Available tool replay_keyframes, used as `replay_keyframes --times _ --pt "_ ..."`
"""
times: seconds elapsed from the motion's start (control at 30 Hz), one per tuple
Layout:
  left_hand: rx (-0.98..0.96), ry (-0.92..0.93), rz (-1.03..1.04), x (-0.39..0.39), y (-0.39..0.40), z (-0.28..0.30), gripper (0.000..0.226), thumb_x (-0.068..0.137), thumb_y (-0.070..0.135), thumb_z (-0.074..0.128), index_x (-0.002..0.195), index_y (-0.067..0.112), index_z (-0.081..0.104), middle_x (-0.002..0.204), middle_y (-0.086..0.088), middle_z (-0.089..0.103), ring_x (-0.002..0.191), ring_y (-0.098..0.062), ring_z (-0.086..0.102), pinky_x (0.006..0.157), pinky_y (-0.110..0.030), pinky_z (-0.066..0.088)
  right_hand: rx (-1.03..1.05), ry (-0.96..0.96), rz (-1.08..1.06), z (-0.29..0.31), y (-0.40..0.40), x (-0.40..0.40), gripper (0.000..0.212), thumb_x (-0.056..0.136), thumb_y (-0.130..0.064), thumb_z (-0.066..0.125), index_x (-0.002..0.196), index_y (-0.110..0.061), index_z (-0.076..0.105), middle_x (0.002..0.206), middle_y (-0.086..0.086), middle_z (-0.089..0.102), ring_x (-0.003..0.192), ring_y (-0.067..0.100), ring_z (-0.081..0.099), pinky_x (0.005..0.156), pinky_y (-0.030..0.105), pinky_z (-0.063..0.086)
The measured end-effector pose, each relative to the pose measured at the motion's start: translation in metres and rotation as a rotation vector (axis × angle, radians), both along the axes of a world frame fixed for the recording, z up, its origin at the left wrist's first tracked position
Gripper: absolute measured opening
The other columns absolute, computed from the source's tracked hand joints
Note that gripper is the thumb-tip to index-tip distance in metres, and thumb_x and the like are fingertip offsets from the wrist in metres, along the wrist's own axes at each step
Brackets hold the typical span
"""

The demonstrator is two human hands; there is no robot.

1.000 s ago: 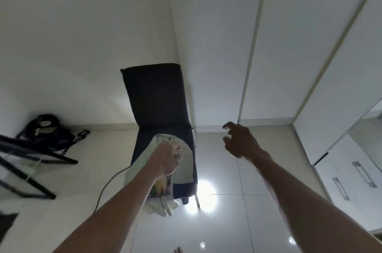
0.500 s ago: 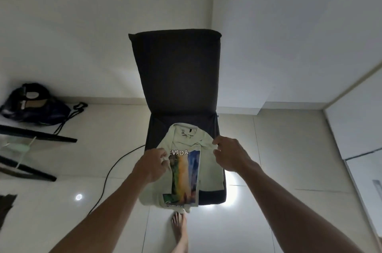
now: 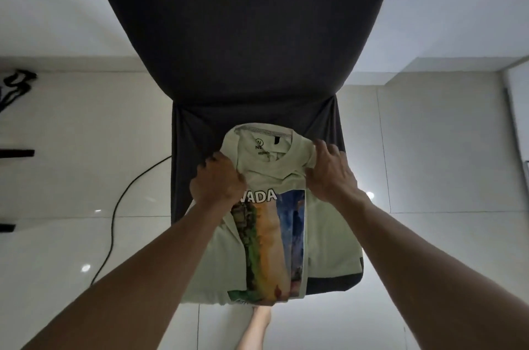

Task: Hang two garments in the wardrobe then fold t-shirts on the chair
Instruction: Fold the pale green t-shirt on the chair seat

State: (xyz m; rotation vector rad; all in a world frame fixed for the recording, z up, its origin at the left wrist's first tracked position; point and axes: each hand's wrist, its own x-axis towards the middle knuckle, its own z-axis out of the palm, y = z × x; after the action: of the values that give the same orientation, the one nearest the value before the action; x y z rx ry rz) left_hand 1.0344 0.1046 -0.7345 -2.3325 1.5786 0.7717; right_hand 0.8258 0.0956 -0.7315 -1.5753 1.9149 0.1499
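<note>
A pale green t-shirt with a colourful landscape print lies face up on the seat of a dark grey chair, its collar toward the backrest and its hem hanging over the front edge. My left hand is closed on the shirt's left shoulder. My right hand grips the right shoulder fabric beside the collar. Both sides of the shirt look folded inward.
A black cable runs across the glossy white tiled floor left of the chair. Black straps and dark frame parts sit at the far left. A bare foot shows below the chair's front edge. White walls stand behind.
The view has closed in on the chair. My right hand came from mid-air onto the shirt's right shoulder, and both hands have slid up to the collar area.
</note>
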Motion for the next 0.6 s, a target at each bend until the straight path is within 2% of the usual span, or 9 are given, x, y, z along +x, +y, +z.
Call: replay_keyframes --times 0.07,0.17,0.23,0.3,0.33,0.43,0.53,0.6 --pt "-0.001 -0.033 -0.012 0.001 0.002 -0.013 0.048 0.092 0.035 0.058 0.128 0.005 0.049 0.129 -0.015 0.056 0.121 -0.034 0.053 0.088 -0.047 0.048 -0.007 0.032 -0.038 -0.017 -0.002 0.002 0.063 0.092 -0.022 0.067 0.145 -0.02 0.032 0.134 0.009 0.05 0.124 0.032 0.044 0.098 0.045 0.045" --pt "-0.009 0.007 0.025 0.006 0.004 -0.019 0.039 0.093 0.029 0.056 0.123 0.005 0.057 0.125 -0.013 0.057 0.119 -0.034 0.055 0.09 -0.048 0.049 0.002 0.002 -0.077 -0.027 -0.001 0.004 0.028 0.094 -0.028 0.065 0.116 -0.017 0.051 0.109 0.008 0.063 0.105 0.03 0.055 0.082 0.046 0.05" --pt "-0.059 0.087 0.173 0.008 0.006 -0.014 0.037 0.095 0.029 0.052 0.121 0.004 0.055 0.123 -0.015 0.058 0.114 -0.035 0.057 0.086 -0.047 0.049 -0.032 -0.129 -0.131 -0.02 0.003 0.006 0.021 0.094 -0.031 0.066 0.098 -0.017 0.051 0.09 0.002 0.06 0.082 0.023 0.057 0.063 0.032 0.044" --pt "-0.142 0.213 0.404 0.01 0.014 -0.003 0.032 0.098 0.029 0.045 0.116 0.003 0.051 0.117 -0.019 0.06 0.106 -0.038 0.06 0.081 -0.045 0.05 -0.106 -0.233 -0.167 -0.001 0.013 0.008 0.024 0.097 -0.031 0.064 0.091 -0.016 0.046 0.076 -0.005 0.053 0.064 0.012 0.049 0.048 0.019 0.031" --pt "-0.19 0.274 0.516 0.01 0.02 0.007 0.031 0.099 0.029 0.041 0.115 0.002 0.049 0.116 -0.02 0.061 0.103 -0.038 0.06 0.08 -0.044 0.05 -0.142 -0.273 -0.174 0.011 0.02 0.008 0.025 0.098 -0.032 0.061 0.091 -0.015 0.045 0.073 -0.008 0.051 0.061 0.008 0.047 0.044 0.019 0.03" --pt "-0.304 0.355 0.663 0.015 0.038 0.034 0.029 0.101 0.028 0.039 0.113 0.003 0.047 0.111 -0.019 0.061 0.101 -0.036 0.06 0.078 -0.038 0.047 -0.216 -0.342 -0.151 0.045 0.041 0.006 0.026 0.102 -0.038 0.054 0.092 -0.017 0.045 0.071 -0.01 0.053 0.06 0.007 0.05 0.048 0.023 0.033" --pt "-0.386 0.47 0.57 0.02 0.068 0.082 0.023 0.094 0.025 0.056 0.107 0.007 0.051 0.091 -0.006 0.06 0.086 -0.03 0.06 0.063 -0.033 0.044 -0.281 -0.382 -0.14 0.097 0.066 -0.004 0.021 0.104 -0.042 0.048 0.093 -0.024 0.046 0.075 -0.013 0.054 0.066 0.004 0.052 0.052 0.023 0.036" --pt "-0.389 0.492 0.458 0.027 0.088 0.11 0.031 0.084 0.029 0.074 0.103 0.012 0.056 0.087 -0.002 0.063 0.081 -0.025 0.062 0.066 -0.033 0.05 -0.295 -0.393 -0.139 0.13 0.082 -0.011 0.021 0.103 -0.043 0.049 0.095 -0.024 0.049 0.079 -0.015 0.055 0.071 0.001 0.051 0.055 0.02 0.034"
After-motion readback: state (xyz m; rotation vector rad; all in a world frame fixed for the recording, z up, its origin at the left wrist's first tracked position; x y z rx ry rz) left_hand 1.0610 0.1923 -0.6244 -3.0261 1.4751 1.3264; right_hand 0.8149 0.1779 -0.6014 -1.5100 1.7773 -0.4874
